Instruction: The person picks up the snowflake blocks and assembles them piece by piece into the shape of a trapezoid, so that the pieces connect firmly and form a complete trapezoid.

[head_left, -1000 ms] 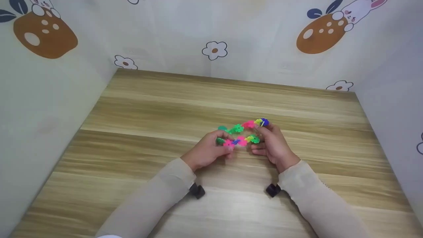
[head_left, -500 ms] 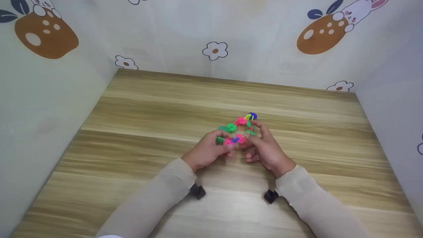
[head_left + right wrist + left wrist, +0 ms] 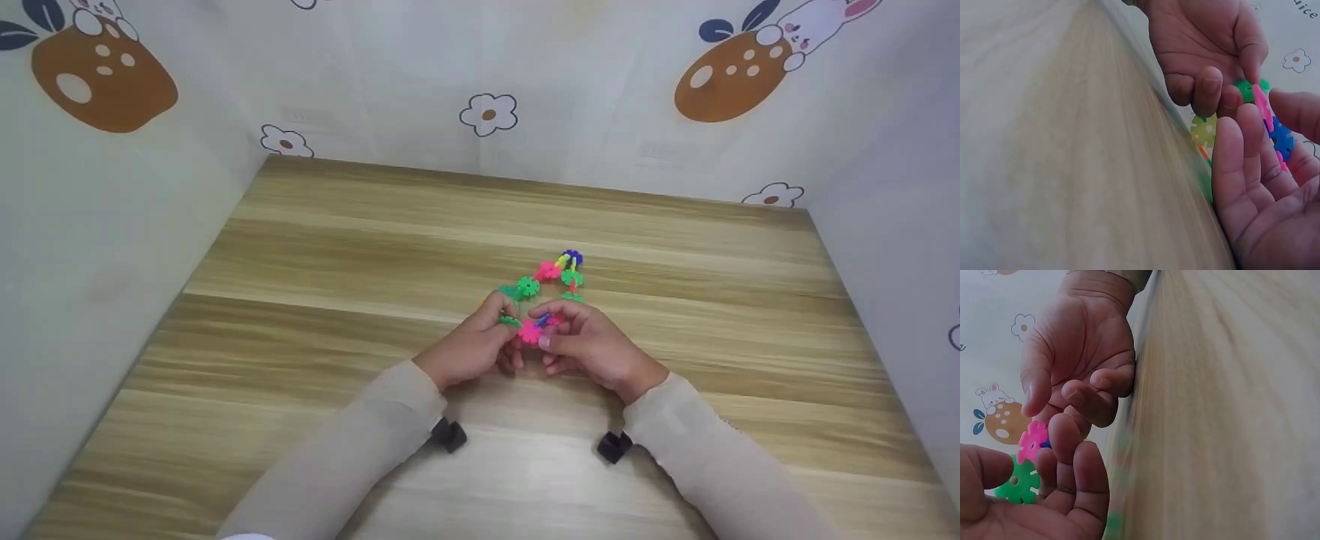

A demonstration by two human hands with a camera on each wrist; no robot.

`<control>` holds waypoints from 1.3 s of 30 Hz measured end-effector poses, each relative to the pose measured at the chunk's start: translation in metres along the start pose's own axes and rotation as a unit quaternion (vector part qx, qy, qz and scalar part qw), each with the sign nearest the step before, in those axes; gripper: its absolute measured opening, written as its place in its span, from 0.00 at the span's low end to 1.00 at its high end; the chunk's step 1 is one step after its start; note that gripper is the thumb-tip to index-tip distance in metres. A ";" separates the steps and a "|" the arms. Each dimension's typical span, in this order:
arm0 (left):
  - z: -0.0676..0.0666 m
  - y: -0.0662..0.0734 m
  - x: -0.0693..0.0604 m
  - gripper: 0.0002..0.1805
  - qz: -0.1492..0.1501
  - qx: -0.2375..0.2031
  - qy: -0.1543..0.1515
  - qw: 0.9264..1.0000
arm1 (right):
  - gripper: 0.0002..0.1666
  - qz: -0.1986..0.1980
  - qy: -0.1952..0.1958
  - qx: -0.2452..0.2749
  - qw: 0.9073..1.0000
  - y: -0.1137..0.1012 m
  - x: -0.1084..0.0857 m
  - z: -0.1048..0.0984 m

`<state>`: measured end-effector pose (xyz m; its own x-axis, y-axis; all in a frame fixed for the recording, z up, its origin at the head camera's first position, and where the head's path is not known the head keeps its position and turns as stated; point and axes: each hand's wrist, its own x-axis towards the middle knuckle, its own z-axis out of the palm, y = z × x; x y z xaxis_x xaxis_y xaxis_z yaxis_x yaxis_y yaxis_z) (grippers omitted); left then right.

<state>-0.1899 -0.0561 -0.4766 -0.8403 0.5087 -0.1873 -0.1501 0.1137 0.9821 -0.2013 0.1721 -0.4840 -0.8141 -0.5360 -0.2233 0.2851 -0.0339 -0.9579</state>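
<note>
A chain of interlocking plastic snowflake discs (image 3: 528,286) curves in a loop just above the middle of the table, in pink, green, yellow, blue and red. My left hand (image 3: 466,346) pinches the chain at a green disc (image 3: 1018,481), its thumb on one side and fingers on the other. Close beside it, my right hand (image 3: 602,349) holds the chain around a pink disc (image 3: 529,332) and a blue disc (image 3: 1282,138). The far end of the loop has a dark blue disc (image 3: 573,257). Fingers hide part of the near side.
The wood-grain table (image 3: 337,247) extends around both hands. Pale walls (image 3: 390,82) printed with flowers, oranges and rabbits close it in at the back and sides. A small black block (image 3: 615,447) sits at the right wrist, another block (image 3: 450,435) at the left.
My right hand has moved left along the chain, from the far blue end to the near pink disc beside my left hand. The loop's right side now shows uncovered.
</note>
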 end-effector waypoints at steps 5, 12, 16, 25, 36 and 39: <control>0.001 0.000 0.000 0.03 0.006 0.038 0.020 0.999 | 0.20 -0.007 -0.012 0.011 1.000 0.000 0.001 -0.008; 0.002 0.004 -0.002 0.03 -0.015 0.081 0.050 0.995 | 0.21 -0.016 -0.041 0.004 0.999 0.001 0.003 -0.016; 0.002 0.004 -0.001 0.04 -0.017 0.093 0.051 0.994 | 0.21 -0.011 -0.053 -0.020 0.998 0.001 0.004 -0.016; 0.004 0.006 -0.003 0.06 0.003 0.109 0.050 0.993 | 0.23 0.000 -0.067 -0.055 0.996 -0.001 0.002 -0.016; 0.004 0.006 -0.005 0.07 0.030 0.135 0.051 0.989 | 0.18 -0.002 -0.066 -0.067 0.996 -0.002 0.001 -0.018; 0.004 0.006 -0.006 0.07 0.033 0.134 0.050 0.989 | 0.18 -0.004 -0.069 -0.066 0.995 -0.001 0.001 -0.018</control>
<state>-0.1837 -0.0546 -0.4692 -0.8926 0.4381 -0.1066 0.0398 0.3122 0.9492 -0.2117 0.1870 -0.4865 -0.7356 -0.6480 -0.1973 0.2025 0.0676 -0.9769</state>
